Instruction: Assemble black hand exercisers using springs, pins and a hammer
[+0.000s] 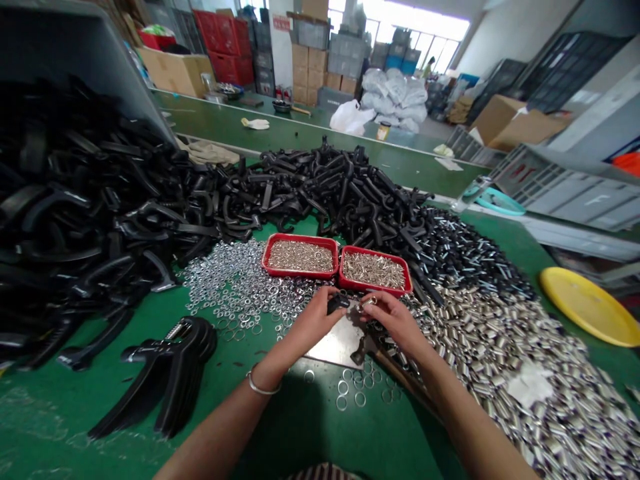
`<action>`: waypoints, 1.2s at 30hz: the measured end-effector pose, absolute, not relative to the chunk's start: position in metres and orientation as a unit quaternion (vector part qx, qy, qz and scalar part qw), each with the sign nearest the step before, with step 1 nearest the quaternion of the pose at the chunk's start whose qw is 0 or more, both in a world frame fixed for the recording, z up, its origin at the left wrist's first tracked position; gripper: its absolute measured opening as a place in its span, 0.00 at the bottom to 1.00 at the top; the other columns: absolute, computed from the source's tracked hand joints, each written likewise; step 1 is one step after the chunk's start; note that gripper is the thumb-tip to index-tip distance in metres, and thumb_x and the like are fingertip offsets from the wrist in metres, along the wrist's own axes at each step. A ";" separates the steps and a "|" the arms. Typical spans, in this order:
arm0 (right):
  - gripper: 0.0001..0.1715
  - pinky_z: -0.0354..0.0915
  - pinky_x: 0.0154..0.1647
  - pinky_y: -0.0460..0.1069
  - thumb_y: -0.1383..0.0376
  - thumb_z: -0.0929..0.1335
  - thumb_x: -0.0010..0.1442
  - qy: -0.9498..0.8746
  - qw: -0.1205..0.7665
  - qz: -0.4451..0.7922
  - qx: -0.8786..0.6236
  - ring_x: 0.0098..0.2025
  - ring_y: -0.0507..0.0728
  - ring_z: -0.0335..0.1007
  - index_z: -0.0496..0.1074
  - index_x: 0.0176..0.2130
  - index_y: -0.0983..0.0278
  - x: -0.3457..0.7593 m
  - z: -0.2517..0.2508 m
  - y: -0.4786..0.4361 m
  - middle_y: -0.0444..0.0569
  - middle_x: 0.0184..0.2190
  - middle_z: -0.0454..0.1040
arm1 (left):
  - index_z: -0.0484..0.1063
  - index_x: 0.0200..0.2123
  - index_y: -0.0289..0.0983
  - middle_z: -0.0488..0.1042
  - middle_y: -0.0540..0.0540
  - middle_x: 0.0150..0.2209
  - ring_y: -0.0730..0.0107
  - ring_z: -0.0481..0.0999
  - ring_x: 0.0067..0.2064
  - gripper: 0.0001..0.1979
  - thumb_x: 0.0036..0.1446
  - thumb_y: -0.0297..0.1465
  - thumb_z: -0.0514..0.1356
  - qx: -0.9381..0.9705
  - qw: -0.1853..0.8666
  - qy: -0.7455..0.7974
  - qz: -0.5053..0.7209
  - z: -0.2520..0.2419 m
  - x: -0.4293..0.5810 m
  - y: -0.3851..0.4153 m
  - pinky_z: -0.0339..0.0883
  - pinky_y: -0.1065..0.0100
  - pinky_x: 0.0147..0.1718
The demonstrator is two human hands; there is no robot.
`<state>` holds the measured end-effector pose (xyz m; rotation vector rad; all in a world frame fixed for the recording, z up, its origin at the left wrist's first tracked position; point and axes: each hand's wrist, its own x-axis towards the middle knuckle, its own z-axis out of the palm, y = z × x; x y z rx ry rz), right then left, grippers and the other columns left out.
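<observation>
In front of me, my left hand (pixel 320 311) is closed around a small black part (pixel 338 303); its fingers hide most of the shape. Close beside it on the right, my right hand (pixel 393 316) pinches a small shiny metal ring-like piece (pixel 369 303) between thumb and fingertips. Both hands are above a flat metal plate (pixel 336 344). A hammer (pixel 387 365) lies at the plate's right side, its handle running under my right forearm. Loose thin rings (pixel 360 400) are scattered nearer to me.
Two red trays (pixel 273 272) of tiny metal parts stand beyond my hands. Silver nuts (pixel 225 273) spread to the left, metal sleeves (pixel 480 347) to the right. Black handles (pixel 320 180) are heaped behind; assembled hand grips (pixel 183 373) stand front left. A yellow lid (pixel 590 307) lies right.
</observation>
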<state>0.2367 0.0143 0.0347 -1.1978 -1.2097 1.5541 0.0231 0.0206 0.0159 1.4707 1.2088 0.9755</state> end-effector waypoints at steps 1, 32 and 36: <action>0.11 0.72 0.42 0.54 0.59 0.75 0.56 -0.503 0.414 0.584 -0.484 0.36 0.56 0.75 0.76 0.39 0.59 0.238 0.036 0.014 0.46 0.36 0.77 | 0.71 0.49 0.39 0.75 0.42 0.49 0.56 0.73 0.52 0.18 0.54 0.32 0.64 0.613 0.457 0.502 0.404 0.019 0.022 0.020 0.63 0.56 0.56; 0.16 0.66 0.36 0.49 0.51 0.65 0.66 -0.598 0.389 0.554 -0.429 0.33 0.55 0.68 0.71 0.39 0.61 0.209 0.041 0.019 0.46 0.33 0.73 | 0.64 0.38 0.37 0.75 0.48 0.24 0.83 0.54 0.13 0.16 0.60 0.44 0.59 0.377 0.805 0.275 0.368 0.043 0.042 -0.007 0.45 0.76 0.13; 0.11 0.67 0.47 0.53 0.58 0.64 0.66 -0.738 0.344 0.408 -0.413 0.43 0.59 0.71 0.72 0.37 0.61 0.164 0.019 0.029 0.47 0.36 0.75 | 0.67 0.37 0.37 0.74 0.52 0.26 0.82 0.65 0.19 0.14 0.58 0.42 0.62 0.320 0.657 0.358 0.581 0.058 0.023 0.008 0.58 0.77 0.19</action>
